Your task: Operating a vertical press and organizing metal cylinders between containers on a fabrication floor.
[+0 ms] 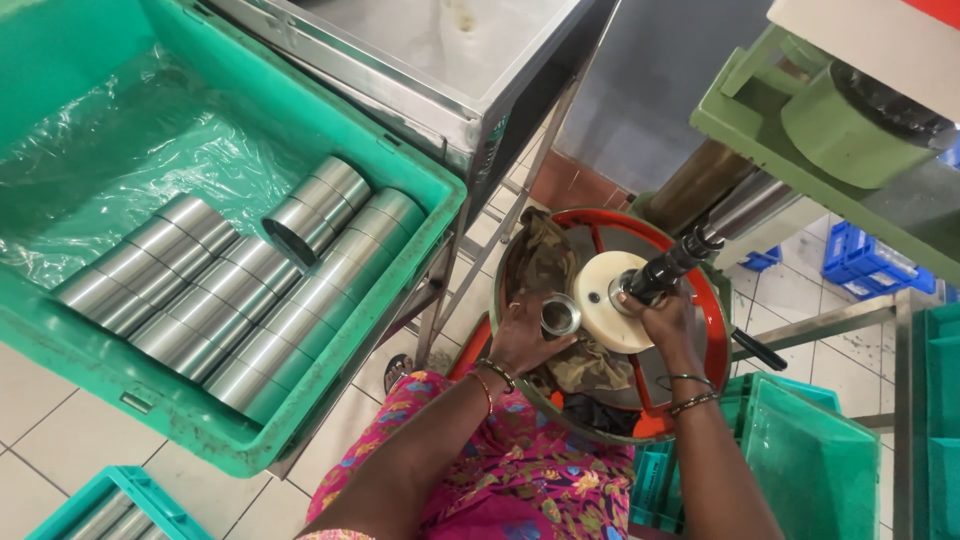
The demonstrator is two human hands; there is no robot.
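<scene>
My left hand (525, 338) grips a short shiny metal ring sleeve (560, 315) and holds it over a camouflage cloth (545, 262) draped on a round red-rimmed stand (712, 290). My right hand (665, 318) is closed around the black end of a machine shaft (668, 268) that points at a cream disc (598, 290). The sleeve sits just left of that disc. Both wrists wear bangles.
A green crate (330, 345) at left holds several stacked metal sleeves (235, 290) on plastic sheeting. A steel table (440, 75) stands behind it. A green machine (840, 120) is at upper right. More green crates (810, 460) sit at the right and the lower left.
</scene>
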